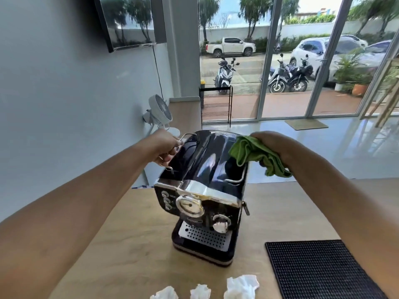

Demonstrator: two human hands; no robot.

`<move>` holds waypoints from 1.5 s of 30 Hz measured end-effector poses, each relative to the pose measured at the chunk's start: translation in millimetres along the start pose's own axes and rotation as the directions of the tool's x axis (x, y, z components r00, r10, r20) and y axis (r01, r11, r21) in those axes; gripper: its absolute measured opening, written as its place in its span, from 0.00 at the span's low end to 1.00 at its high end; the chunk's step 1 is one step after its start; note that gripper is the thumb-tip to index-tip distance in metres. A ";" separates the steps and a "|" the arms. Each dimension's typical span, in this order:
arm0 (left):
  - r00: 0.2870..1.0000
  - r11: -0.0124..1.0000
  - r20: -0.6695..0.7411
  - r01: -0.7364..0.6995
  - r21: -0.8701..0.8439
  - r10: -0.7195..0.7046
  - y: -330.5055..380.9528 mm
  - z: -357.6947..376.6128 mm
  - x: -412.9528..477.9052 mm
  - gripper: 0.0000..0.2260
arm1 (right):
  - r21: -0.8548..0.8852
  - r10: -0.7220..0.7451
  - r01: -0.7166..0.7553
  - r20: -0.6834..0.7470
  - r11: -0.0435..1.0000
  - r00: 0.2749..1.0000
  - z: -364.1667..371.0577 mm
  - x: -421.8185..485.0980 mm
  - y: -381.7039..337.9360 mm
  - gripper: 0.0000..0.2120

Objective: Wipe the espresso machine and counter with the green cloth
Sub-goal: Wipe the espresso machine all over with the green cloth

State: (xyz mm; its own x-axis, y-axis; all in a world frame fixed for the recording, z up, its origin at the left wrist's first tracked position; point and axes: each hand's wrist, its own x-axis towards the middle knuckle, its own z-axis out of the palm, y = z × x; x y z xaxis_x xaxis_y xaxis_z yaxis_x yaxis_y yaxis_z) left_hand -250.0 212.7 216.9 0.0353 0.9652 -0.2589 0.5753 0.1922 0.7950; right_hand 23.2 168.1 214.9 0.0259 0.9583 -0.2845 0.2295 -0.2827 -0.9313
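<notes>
A black and chrome espresso machine (203, 190) stands on the wooden counter (121, 240), its front with gauge and knob facing me. My left hand (166, 146) grips the machine's top left edge by the chrome rail. My right hand (274, 145) holds the bunched green cloth (252, 154) against the top right rear of the machine. Part of the cloth hangs down past the machine's right side.
A black rubber mat (319, 270) lies on the counter to the right. Three crumpled white tissues (240, 285) sit at the near edge. A small white fan (160, 111) is mounted on the wall behind the machine. Glass doors are beyond.
</notes>
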 end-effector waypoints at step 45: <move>0.875 0.751 -0.003 -0.414 0.515 0.484 34.0 75.2 -7.9 0.18 | 0.666 -0.191 0.135 0.012 0.734 0.982 -58.7 -65.9 68.5 0.27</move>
State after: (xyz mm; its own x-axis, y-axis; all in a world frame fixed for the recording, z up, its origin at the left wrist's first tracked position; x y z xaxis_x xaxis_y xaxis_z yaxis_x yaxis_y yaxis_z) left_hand -169.3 198.3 204.8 0.3068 0.9382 0.1603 0.8383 -0.3461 0.4213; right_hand 94.3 88.0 183.2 -0.0296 0.9941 -0.1043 -0.4761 -0.1058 -0.8730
